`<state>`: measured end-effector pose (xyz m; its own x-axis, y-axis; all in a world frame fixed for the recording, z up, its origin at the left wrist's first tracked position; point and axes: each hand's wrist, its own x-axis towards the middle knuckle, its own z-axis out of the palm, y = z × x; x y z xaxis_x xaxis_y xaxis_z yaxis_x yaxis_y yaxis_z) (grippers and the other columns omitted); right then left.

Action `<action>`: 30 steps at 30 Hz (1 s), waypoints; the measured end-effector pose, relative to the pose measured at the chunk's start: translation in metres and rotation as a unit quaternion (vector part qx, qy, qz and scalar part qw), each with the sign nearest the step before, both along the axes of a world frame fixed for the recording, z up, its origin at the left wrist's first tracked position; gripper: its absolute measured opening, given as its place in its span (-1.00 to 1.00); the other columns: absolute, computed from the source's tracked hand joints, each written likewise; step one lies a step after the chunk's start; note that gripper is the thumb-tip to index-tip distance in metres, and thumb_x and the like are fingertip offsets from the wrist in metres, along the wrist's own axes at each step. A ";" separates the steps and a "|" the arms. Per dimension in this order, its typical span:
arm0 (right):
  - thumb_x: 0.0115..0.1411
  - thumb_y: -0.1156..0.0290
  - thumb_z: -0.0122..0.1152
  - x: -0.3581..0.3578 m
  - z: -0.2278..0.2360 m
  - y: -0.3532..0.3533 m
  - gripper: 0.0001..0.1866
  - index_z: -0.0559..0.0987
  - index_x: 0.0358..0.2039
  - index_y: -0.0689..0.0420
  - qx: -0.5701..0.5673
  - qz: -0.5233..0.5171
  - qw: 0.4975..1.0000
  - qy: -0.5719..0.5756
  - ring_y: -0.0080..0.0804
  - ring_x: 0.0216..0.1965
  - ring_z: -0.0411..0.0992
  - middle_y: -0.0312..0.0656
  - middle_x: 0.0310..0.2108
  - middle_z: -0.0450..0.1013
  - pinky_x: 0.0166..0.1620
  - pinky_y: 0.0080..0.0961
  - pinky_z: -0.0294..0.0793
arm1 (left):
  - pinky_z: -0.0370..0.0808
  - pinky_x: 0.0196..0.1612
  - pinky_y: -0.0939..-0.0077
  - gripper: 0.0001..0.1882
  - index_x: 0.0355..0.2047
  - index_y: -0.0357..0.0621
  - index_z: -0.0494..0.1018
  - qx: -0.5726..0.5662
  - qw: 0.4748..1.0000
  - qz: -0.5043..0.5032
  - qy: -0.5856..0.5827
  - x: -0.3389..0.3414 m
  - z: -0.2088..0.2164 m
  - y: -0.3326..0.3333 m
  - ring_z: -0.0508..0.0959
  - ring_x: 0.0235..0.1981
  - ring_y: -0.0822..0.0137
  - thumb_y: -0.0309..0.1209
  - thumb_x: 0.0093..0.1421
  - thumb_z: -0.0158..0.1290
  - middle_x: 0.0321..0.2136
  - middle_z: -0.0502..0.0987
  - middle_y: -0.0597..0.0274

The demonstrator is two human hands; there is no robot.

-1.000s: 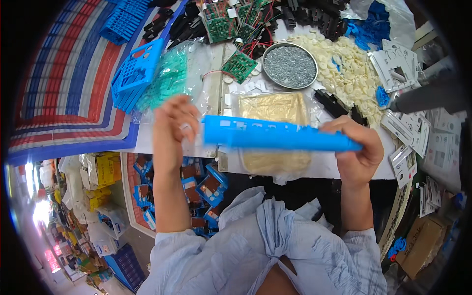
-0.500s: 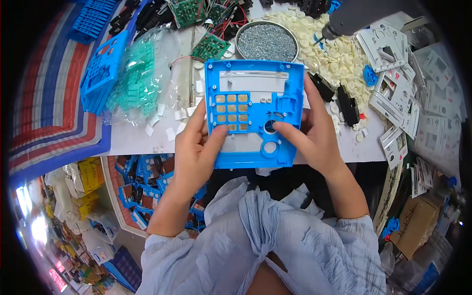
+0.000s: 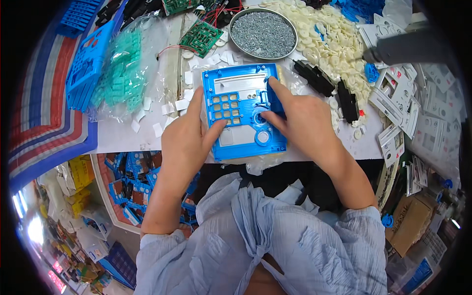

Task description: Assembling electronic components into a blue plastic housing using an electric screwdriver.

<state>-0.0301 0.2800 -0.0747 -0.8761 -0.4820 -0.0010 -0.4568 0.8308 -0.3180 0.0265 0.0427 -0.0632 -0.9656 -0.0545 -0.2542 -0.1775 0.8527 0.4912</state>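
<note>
A blue plastic front panel (image 3: pixel 247 109) lies near the table's front edge, on something wrapped in clear plastic (image 3: pixel 256 165). It has a keypad grid of square holes, a long slot at its far end and two round openings. My left hand (image 3: pixel 187 132) grips the panel's left edge, thumb on top beside the grid. My right hand (image 3: pixel 306 120) is on the right edge, index finger at the far corner and thumb by the upper round opening. The undersides of both hands' grips are hidden.
Behind the panel stands a round tin of small screws (image 3: pixel 264 33), with a green circuit board (image 3: pixel 201 38) to its left. Cream plastic discs (image 3: pixel 334 46) are heaped at right, below a dark power screwdriver (image 3: pixel 408 48). Bagged green parts (image 3: pixel 120 73) and blue casings (image 3: pixel 91 64) sit left.
Both hands have lowered the blue panel onto the plastic-wrapped surface. My right index finger has moved up to its far right corner. The screwdriver now appears farther right.
</note>
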 end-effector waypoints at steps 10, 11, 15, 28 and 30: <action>0.17 0.02 0.40 0.003 -0.001 -0.004 -0.26 0.44 0.27 0.13 0.012 -0.015 1.000 -0.016 -0.09 -0.56 0.56 -0.05 -0.60 0.54 -0.46 -0.19 0.50 | 0.04 0.43 -0.18 -0.35 0.28 -0.04 0.40 -0.022 0.940 -0.308 0.147 0.005 -0.019 0.003 0.21 0.43 -0.01 -0.20 0.18 0.22 0.39 0.29 0.10; 0.16 0.04 0.42 0.003 -0.003 -0.002 -0.27 0.45 0.27 0.12 -0.015 -0.014 1.000 -0.013 -0.13 -0.58 0.55 -0.09 -0.61 0.53 -0.47 -0.24 0.49 | 0.04 0.43 -0.18 -0.35 0.29 -0.04 0.40 -0.024 0.939 -0.308 0.148 0.006 -0.018 0.003 0.22 0.43 -0.01 -0.21 0.18 0.22 0.38 0.29 0.09; 0.15 0.20 0.46 0.009 -0.006 0.015 -0.39 0.53 0.19 0.07 -0.177 -0.026 0.984 -0.020 -0.33 -0.62 0.50 -0.18 -0.61 0.51 -0.48 -0.42 0.47 | 0.05 0.43 -0.17 -0.34 0.30 -0.05 0.38 -0.024 0.941 -0.306 0.140 0.005 -0.017 0.006 0.22 0.42 -0.03 -0.23 0.18 0.21 0.38 0.29 0.08; 0.18 0.30 0.25 0.004 0.001 0.105 -0.84 0.66 -0.38 0.12 0.091 -0.179 0.979 0.031 -0.06 -0.44 0.59 -0.08 -0.50 0.59 -0.35 -0.16 0.53 | 0.27 0.34 0.11 -0.63 0.04 -0.37 0.52 0.227 0.935 -0.100 0.254 0.018 -0.020 -0.010 0.43 0.27 -0.05 -0.58 0.21 0.03 0.12 0.51 -0.15; 0.19 0.30 0.22 -0.004 -0.004 0.099 -0.83 0.63 -0.42 0.12 0.157 -0.168 0.973 0.017 -0.02 -0.42 0.59 -0.04 -0.51 0.58 -0.35 -0.13 0.53 | 0.31 0.29 0.17 -0.67 0.01 -0.39 0.54 0.227 0.936 -0.096 0.252 0.021 -0.019 -0.013 0.48 0.20 0.01 -0.59 0.24 0.02 0.07 0.54 -0.15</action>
<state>-0.0341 0.3792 -0.0788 -0.9862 -0.1498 -0.0709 -0.1492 0.9887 -0.0134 0.0476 0.0293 -0.0817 -0.9499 0.1348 0.2819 0.3096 0.5277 0.7910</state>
